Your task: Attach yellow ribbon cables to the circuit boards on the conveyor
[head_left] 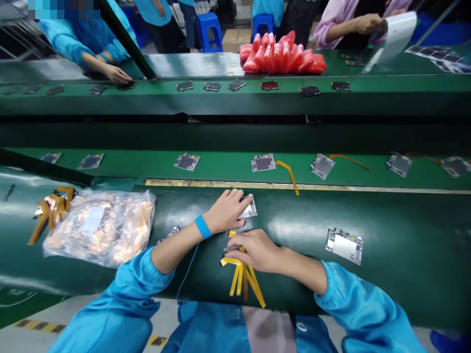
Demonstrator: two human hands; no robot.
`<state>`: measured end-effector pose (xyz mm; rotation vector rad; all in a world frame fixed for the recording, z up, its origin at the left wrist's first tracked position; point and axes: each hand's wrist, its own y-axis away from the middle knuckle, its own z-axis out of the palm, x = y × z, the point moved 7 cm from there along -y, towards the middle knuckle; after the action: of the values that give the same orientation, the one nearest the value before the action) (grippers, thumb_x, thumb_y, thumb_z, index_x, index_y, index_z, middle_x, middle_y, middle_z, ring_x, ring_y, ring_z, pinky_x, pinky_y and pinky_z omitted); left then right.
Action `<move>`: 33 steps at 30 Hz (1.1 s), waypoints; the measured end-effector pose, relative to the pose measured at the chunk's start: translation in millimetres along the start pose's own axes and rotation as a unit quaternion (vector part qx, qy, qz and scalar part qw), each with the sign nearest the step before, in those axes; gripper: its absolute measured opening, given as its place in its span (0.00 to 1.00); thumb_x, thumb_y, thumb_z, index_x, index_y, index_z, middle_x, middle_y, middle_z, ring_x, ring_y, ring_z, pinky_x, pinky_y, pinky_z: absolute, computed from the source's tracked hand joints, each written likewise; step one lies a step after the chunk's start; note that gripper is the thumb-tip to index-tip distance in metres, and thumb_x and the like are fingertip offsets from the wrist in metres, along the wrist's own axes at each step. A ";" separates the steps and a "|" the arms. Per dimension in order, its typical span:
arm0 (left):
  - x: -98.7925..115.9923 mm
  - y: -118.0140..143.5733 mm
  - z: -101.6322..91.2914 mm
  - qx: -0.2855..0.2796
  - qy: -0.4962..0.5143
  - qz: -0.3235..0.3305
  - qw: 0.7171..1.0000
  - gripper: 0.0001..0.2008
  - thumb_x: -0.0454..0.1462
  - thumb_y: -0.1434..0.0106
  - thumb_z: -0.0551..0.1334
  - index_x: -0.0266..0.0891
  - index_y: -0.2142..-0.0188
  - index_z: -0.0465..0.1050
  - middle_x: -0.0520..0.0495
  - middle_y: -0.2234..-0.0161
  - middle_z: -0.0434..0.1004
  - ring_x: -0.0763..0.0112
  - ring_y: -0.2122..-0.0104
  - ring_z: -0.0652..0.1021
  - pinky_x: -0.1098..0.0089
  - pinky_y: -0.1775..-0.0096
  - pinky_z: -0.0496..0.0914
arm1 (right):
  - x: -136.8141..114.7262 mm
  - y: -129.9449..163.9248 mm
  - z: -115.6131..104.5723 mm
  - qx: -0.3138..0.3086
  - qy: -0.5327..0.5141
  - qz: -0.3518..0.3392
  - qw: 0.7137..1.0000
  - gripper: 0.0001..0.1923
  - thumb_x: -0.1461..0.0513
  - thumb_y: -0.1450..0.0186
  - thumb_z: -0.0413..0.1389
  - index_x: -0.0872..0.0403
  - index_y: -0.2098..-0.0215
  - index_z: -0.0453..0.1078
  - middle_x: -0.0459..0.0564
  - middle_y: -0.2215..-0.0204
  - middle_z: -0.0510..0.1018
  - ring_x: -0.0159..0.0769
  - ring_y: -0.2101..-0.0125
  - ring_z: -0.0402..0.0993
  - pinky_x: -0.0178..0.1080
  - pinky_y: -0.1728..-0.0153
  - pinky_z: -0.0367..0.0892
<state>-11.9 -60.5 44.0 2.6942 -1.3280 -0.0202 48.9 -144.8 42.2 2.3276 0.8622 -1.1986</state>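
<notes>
My left hand (226, 212), with a blue band at the wrist, grips a small circuit board (251, 208) on the green work surface; its fingers cover part of the board. Just below and to the right, my right hand (259, 250) is closed in a pinch on a slim grey piece (231, 248) whose kind I cannot make out. Under that hand a fan of yellow-orange flex cables (240, 280) lies on the surface. Another circuit board (345, 245) rests to the right, and one more board (171, 233) is partly hidden behind my left forearm.
A clear plastic bag (103, 225) of flex cables lies at left, beside loose flex cables (55, 208). Beyond the work surface runs a green belt (147, 164) with several boards, some with cables attached. Across it, co-workers sit near red bags (281, 55). A thin blue cord (188, 269) hangs by my left forearm.
</notes>
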 end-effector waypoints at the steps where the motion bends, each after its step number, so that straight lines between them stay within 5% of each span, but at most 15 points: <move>1: 1.2 0.7 0.8 0.000 0.000 -0.001 1.000 0.30 0.42 0.35 0.63 0.33 0.36 0.67 0.34 0.52 0.73 0.50 0.53 0.72 0.56 0.52 0.65 | 5.4 5.0 -11.1 0.028 -0.036 0.008 0.999 0.08 0.56 0.27 0.61 0.51 0.57 0.78 0.47 0.62 0.87 0.36 0.63 0.82 0.34 0.64 0.64; 5: 2.7 1.6 -3.0 0.024 0.003 0.012 1.000 0.28 0.44 0.34 0.63 0.34 0.37 0.68 0.31 0.46 0.71 0.47 0.48 0.71 0.55 0.51 0.65 | 40.6 22.1 -54.8 0.120 -0.113 0.071 0.984 0.12 0.54 0.27 0.58 0.52 0.62 0.78 0.45 0.69 0.83 0.34 0.69 0.77 0.34 0.67 0.64; 10: 8.4 -4.5 -2.5 0.023 0.034 0.078 0.996 0.22 0.40 0.34 0.63 0.39 0.41 0.71 0.33 0.43 0.68 0.49 0.46 0.71 0.56 0.50 0.66 | 84.1 31.7 -90.8 0.191 -0.082 0.130 0.969 0.16 0.51 0.28 0.55 0.53 0.65 0.77 0.46 0.71 0.81 0.37 0.69 0.75 0.36 0.66 0.64; 22: 9.4 -19.4 1.0 -0.012 0.035 0.086 0.996 0.15 0.37 0.38 0.65 0.40 0.51 0.75 0.35 0.49 0.69 0.50 0.52 0.71 0.57 0.55 0.67 | 111.0 24.0 -88.1 0.178 -0.062 0.185 0.964 0.12 0.53 0.34 0.60 0.53 0.68 0.77 0.47 0.73 0.82 0.36 0.72 0.73 0.36 0.70 0.60; 33: 6.4 -1.5 9.1 0.036 0.042 0.081 0.995 0.09 0.37 0.29 0.60 0.35 0.53 0.76 0.31 0.42 0.69 0.51 0.45 0.70 0.53 0.44 0.69 | 106.1 -1.7 -90.8 0.162 0.050 0.221 0.960 0.10 0.58 0.31 0.59 0.52 0.69 0.76 0.46 0.74 0.80 0.35 0.73 0.71 0.35 0.70 0.55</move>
<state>-7.4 -65.7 35.2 2.6032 -1.5435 0.1589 148.7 -54.3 5.6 2.6643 0.1522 -1.0948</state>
